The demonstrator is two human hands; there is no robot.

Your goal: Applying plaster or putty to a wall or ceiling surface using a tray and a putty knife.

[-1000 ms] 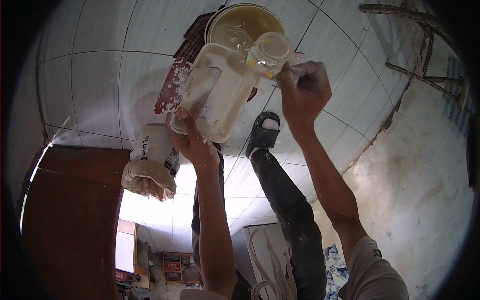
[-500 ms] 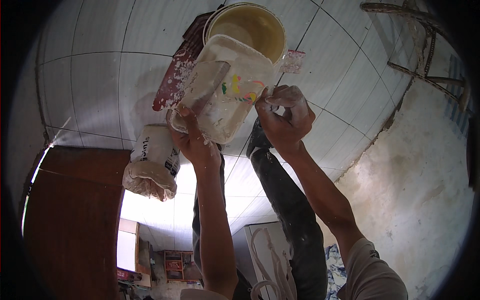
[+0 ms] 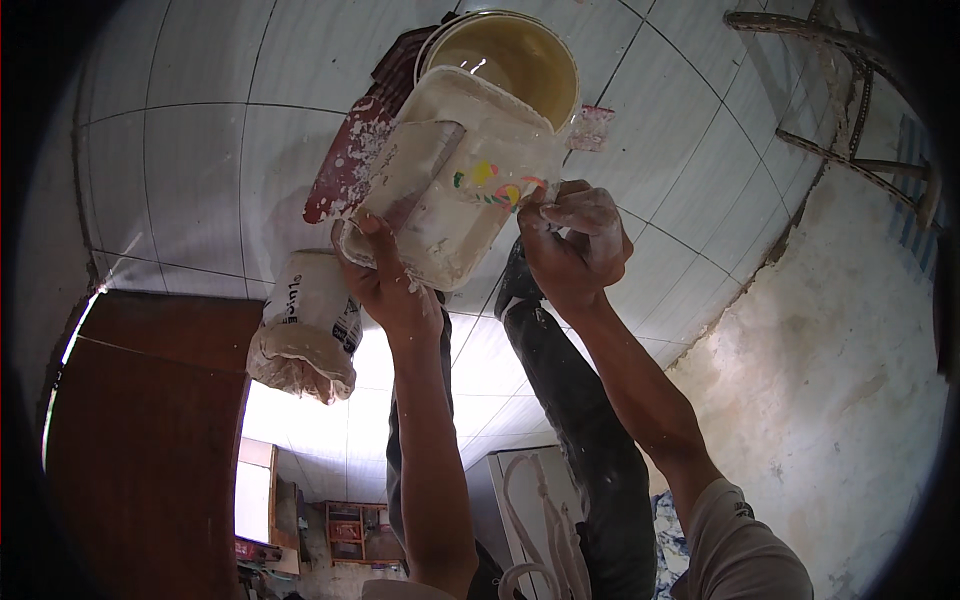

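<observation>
Head view: white tray (image 3: 440, 225) held up over the tiled floor (image 3: 680, 140), past the person's knees. Left hand (image 3: 390, 285) has its near-left corner: thumb on top over the rim, other fingers tucked underneath and mostly hidden, grip closed. Flat pale blade (image 3: 412, 165) lies along the tray's left half. Red piece spattered white (image 3: 345, 165) sticks out left of the tray; can't tell whether it joins the blade.

Right hand (image 3: 580, 245) is at the tray's right side, fingers curled, thumb and index pinched on a clear cup (image 3: 487, 172) with coloured marks. Cup overlaps the tray's right half; its outline is faint, can't tell if it touches the tray.

Bucket (image 3: 553, 68) sits just beyond the tray, partly covered by it from here, glints inside. Small pinkish packet (image 3: 592, 128) on the floor, right of the tray's far end. Paper bag (image 3: 290, 350), top crumpled, near side and left of the tray.
</observation>
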